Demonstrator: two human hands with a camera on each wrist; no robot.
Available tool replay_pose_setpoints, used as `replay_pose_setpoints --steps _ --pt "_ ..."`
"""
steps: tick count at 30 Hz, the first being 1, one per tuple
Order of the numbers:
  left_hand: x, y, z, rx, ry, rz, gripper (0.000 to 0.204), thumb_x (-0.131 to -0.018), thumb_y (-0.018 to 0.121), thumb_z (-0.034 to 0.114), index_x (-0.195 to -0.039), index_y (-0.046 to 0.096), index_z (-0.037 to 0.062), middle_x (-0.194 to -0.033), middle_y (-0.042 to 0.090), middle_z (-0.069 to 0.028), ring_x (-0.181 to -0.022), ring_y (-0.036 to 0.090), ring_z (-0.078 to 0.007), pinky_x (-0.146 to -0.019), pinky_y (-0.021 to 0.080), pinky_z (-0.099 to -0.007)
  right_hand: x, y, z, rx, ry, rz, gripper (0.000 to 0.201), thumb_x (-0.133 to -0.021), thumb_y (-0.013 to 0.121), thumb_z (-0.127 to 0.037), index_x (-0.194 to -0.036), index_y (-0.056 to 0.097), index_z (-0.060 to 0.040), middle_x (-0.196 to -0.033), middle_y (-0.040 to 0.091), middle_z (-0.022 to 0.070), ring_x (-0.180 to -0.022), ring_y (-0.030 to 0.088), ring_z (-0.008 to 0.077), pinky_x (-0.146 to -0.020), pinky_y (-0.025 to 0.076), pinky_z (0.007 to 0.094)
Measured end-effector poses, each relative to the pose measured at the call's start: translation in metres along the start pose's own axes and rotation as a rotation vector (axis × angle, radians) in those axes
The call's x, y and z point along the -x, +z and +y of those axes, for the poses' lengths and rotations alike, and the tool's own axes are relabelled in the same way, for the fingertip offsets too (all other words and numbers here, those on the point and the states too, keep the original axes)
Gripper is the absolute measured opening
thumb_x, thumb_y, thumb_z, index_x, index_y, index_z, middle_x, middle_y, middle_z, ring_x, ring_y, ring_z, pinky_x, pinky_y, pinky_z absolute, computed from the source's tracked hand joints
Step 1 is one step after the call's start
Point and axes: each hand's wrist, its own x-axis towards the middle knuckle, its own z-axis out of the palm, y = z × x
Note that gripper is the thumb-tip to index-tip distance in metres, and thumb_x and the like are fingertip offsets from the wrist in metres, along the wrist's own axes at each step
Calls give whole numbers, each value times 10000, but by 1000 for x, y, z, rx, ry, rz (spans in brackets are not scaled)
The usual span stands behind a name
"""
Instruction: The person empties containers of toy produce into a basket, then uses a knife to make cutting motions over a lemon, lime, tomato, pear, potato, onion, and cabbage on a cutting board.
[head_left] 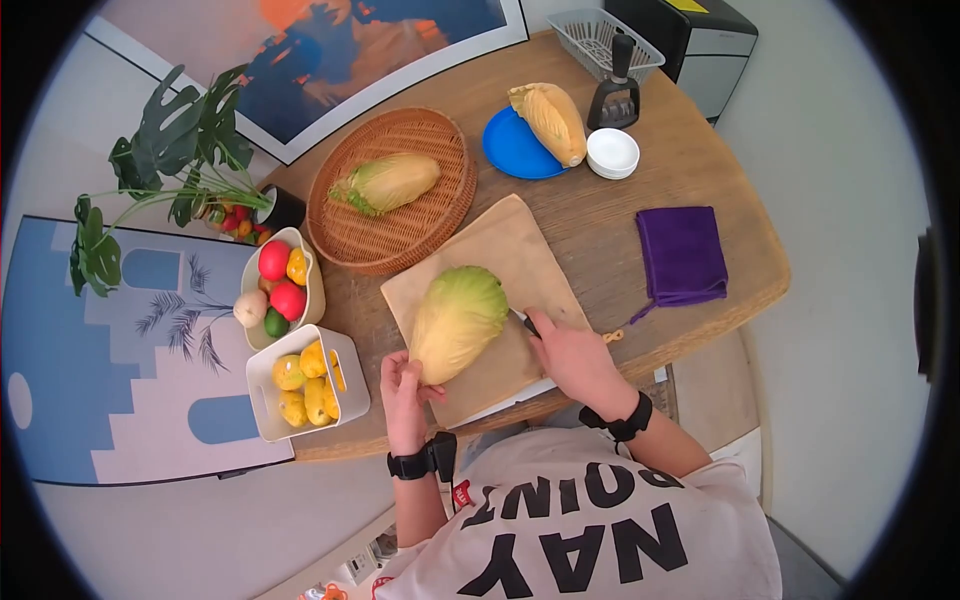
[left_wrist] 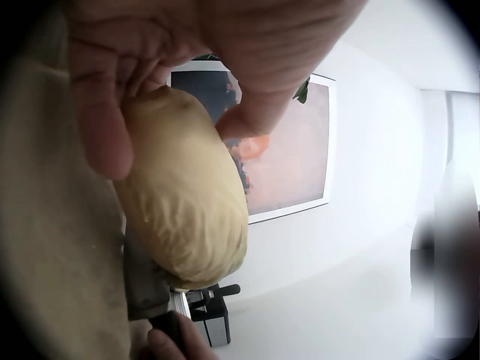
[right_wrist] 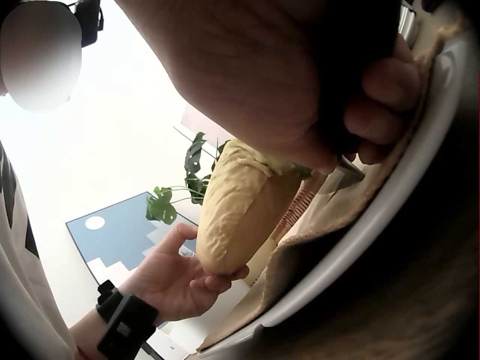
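Observation:
A napa cabbage [head_left: 458, 322] with a green leafy top lies on a cloth-covered board [head_left: 520, 240] near the table's front edge. My left hand [head_left: 403, 397] grips its pale base end, thumb on one side and fingers on the other, as the left wrist view shows on the cabbage [left_wrist: 184, 195]. On the cabbage's right, my right hand [head_left: 575, 362] holds a knife by its black handle [right_wrist: 356, 67]. Part of the metal blade [right_wrist: 343, 176] shows beside the cabbage's leafy end; the rest of it is hidden.
Behind stand a round wicker tray [head_left: 330, 240] holding a cabbage, a blue plate [head_left: 505, 145] with another, white bowls [head_left: 612, 153], a black sharpener [head_left: 614, 105] and a grey basket [head_left: 650, 62]. Two white bins [head_left: 350, 385] of produce are left, a purple cloth [head_left: 683, 255] right.

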Motion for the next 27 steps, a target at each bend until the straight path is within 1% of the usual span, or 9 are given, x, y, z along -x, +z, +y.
replay_pose_setpoints --steps 1,4,7,10,13,17,21,24,27 --pt "2 0 1 -35 1 17 358 -981 641 215 -1240 500 13 -1223 624 -150 -961 686 -212 -647 584 -317 0 1 1 -9 -7 10 398 -999 594 -235 -1366 500 -114 -888 707 167 -721 695 383 -623 561 481" --pt "2 16 7 -631 282 166 625 -870 781 202 -1378 468 13 -1294 594 -164 -1102 641 -291 -841 562 -405 -1 4 2 -33 -3 6 394 -998 594 -230 -1363 501 -117 -882 715 174 -742 699 382 -636 554 490" --pt "6 38 35 -1180 926 119 898 -736 866 185 -1491 408 25 -1370 544 -196 -1238 549 -378 -1032 460 -478 0 3 1 -10 -19 25 373 -1001 584 -241 -1335 520 -89 -817 694 157 -728 700 364 -622 563 471" --pt "-13 57 29 -1094 874 -6 1027 -630 887 165 -1520 390 36 -1408 507 -226 -1286 493 -424 -1093 412 -492 0 1 -1 1 -13 16 373 -1002 583 -240 -1339 520 -92 -828 701 150 -760 704 358 -642 558 477" --pt "-23 63 28 -1020 829 6 1037 -609 878 164 -1516 394 30 -1398 520 -229 -1270 513 -415 -1080 428 -482 0 0 -1 -12 -20 27 361 -1004 580 -238 -1330 524 -94 -829 704 145 -780 703 360 -658 555 482" --pt "-3 51 50 -1146 869 96 983 -613 866 134 -1492 435 38 -1304 592 -197 -1183 567 -411 -1014 475 -472 1 6 2 -11 -33 62 351 -1004 579 -237 -1319 522 -94 -820 703 143 -784 703 358 -658 549 483" --pt "4 30 49 -1364 658 -56 991 -612 879 139 -1498 438 79 -1353 580 -192 -1194 556 -413 -1012 473 -468 -1 3 2 19 -28 28 350 -1006 579 -237 -1319 518 -93 -815 704 143 -784 703 359 -653 545 486" --pt "9 34 40 -1292 719 -24 928 -644 876 178 -1473 471 78 -1367 582 -168 -1235 527 -403 -1056 438 -484 -4 5 0 32 -20 22 347 -1008 580 -239 -1316 517 -91 -818 706 147 -783 702 363 -652 544 489" --pt "12 45 36 -1256 1003 63 719 -730 843 227 -1377 565 85 -1386 570 -132 -1252 514 -375 -1071 400 -495 -1 2 -1 27 -13 33 342 -1008 583 -242 -1308 518 -91 -829 710 150 -789 700 365 -655 542 492"
